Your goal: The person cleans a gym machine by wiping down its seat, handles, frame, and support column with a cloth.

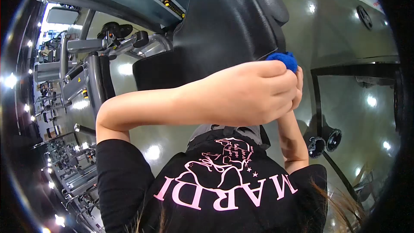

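Observation:
A bunched blue cloth [283, 61] sticks out from the top of my closed left hand [258, 92], close by the lower right edge of a black padded seat [220, 30]. My left forearm crosses in front of my body from the left. Behind the left fist, my right hand [299, 85] is mostly hidden. Its visible fingers are curled against the left fingers and the cloth, so both hands meet around it. Whether the cloth touches the pad is unclear.
A grey weight machine [82, 77] with padded parts stands to the left. On the right is a dark metal frame [318, 103] with round black ends [332, 140] near the glossy floor [358, 103]. A black disc [364, 17] lies farther off at upper right.

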A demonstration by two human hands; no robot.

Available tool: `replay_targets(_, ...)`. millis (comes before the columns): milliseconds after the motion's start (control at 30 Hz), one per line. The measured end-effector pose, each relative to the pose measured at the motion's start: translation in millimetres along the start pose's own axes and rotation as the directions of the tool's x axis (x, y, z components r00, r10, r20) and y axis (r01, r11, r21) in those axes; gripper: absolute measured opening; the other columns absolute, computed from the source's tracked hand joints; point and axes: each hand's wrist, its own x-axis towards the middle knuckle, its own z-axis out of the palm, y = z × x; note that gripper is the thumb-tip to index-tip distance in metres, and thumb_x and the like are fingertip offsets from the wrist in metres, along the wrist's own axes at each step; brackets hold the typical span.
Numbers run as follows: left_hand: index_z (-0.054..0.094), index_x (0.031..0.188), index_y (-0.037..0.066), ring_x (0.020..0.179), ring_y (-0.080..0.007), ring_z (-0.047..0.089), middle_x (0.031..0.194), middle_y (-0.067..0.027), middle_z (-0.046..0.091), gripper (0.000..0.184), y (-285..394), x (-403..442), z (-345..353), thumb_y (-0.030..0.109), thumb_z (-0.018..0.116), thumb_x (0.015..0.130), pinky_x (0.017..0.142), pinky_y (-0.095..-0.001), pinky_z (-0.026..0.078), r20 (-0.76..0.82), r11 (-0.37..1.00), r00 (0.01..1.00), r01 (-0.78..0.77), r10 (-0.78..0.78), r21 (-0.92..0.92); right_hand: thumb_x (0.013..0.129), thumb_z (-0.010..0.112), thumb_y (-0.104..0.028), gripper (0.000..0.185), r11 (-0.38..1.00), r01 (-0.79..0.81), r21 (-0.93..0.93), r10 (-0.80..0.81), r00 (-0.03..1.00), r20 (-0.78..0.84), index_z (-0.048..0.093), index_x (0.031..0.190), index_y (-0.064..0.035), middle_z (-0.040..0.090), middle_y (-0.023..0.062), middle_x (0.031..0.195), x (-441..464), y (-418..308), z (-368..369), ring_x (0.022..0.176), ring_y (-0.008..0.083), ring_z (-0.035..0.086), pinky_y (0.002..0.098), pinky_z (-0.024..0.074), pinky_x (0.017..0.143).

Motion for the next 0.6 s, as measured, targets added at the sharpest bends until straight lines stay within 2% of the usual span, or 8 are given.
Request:
replay_targets(33, 0.050, 0.064, 0.012, 0.078, -0.0131, 0.047, 0.071, 0.0026, 0.045, 0.009, 1, -4, 2, 0.014, 0.057, 0.058, 0.075, -0.0250, 0.043, -0.040, 0.999, 0.999, -0.020, 0.022, 0.043, 0.067, 0.068, -0.020, 0.026, 0.999, -0.002, -0.036, 0.000, 0.999, -0.054, 0.052, 0.085, -0.0104, 0.047, 0.0039, 0.069, -5, -3, 4, 0.056, 0.0200, 0.042, 0.0323, 0.0339, 0.054)
replay_targets(100, 0.052, 0.067, 0.011, 0.079, -0.0129, 0.047, 0.073, 0.0026, 0.045, 0.009, 8, -16, 5, 0.014, 0.057, 0.061, 0.077, -0.0239, 0.042, -0.026, 0.997, 0.999, -0.028, 0.030, 0.068, 0.068, 0.069, -0.022, 0.026, 0.999, 0.027, -0.022, -0.029, 0.997, -0.070, 0.052, 0.084, -0.0120, 0.047, 0.0029, 0.069, -12, -7, 8, 0.057, 0.0209, 0.044, 0.0328, 0.0345, 0.054)
replay_targets(167, 0.053, 0.071, 0.011, 0.080, -0.0124, 0.047, 0.076, 0.0020, 0.046, 0.008, 13, -29, 7, 0.013, 0.058, 0.065, 0.081, -0.0228, 0.042, 0.006, 0.995, 0.999, -0.054, 0.054, 0.086, 0.068, 0.070, -0.024, 0.027, 0.993, 0.086, 0.085, -0.086, 0.996, -0.001, 0.052, 0.083, -0.0132, 0.045, 0.0019, 0.069, -14, -4, 6, 0.060, 0.0225, 0.046, 0.0337, 0.0354, 0.055)
replay_targets(267, 0.053, 0.073, 0.011, 0.081, -0.0121, 0.049, 0.078, 0.0011, 0.047, 0.010, 16, -50, 12, 0.012, 0.057, 0.064, 0.080, -0.0234, 0.043, 0.055, 0.983, 0.993, -0.114, 0.107, 0.147, 0.066, 0.072, -0.029, 0.029, 0.992, 0.086, 0.088, -0.089, 0.995, 0.033, 0.053, 0.081, -0.0138, 0.044, 0.0018, 0.070, -26, -6, 11, 0.064, 0.0248, 0.048, 0.0346, 0.0362, 0.055)
replay_targets(400, 0.053, 0.072, 0.010, 0.084, -0.0119, 0.051, 0.081, 0.0001, 0.050, 0.012, 20, -71, 23, 0.011, 0.057, 0.061, 0.077, -0.0233, 0.045, 0.035, 0.996, 0.997, -0.072, 0.070, 0.058, 0.063, 0.073, -0.029, 0.029, 0.999, -0.032, -0.003, 0.032, 0.999, -0.001, 0.055, 0.080, -0.0137, 0.043, 0.0029, 0.069, -39, -22, 26, 0.062, 0.0239, 0.044, 0.0332, 0.0343, 0.054)
replay_targets(600, 0.055, 0.074, 0.009, 0.090, -0.0125, 0.051, 0.084, 0.0001, 0.053, 0.015, 31, -107, 44, 0.012, 0.057, 0.060, 0.077, -0.0244, 0.047, 0.102, 0.999, 0.994, -0.033, 0.030, 0.029, 0.057, 0.074, -0.025, 0.031, 1.000, 0.030, 0.010, -0.029, 0.999, -0.027, 0.058, 0.081, -0.0132, 0.042, 0.0028, 0.067, -80, -22, 46, 0.059, 0.0218, 0.042, 0.0316, 0.0318, 0.053)
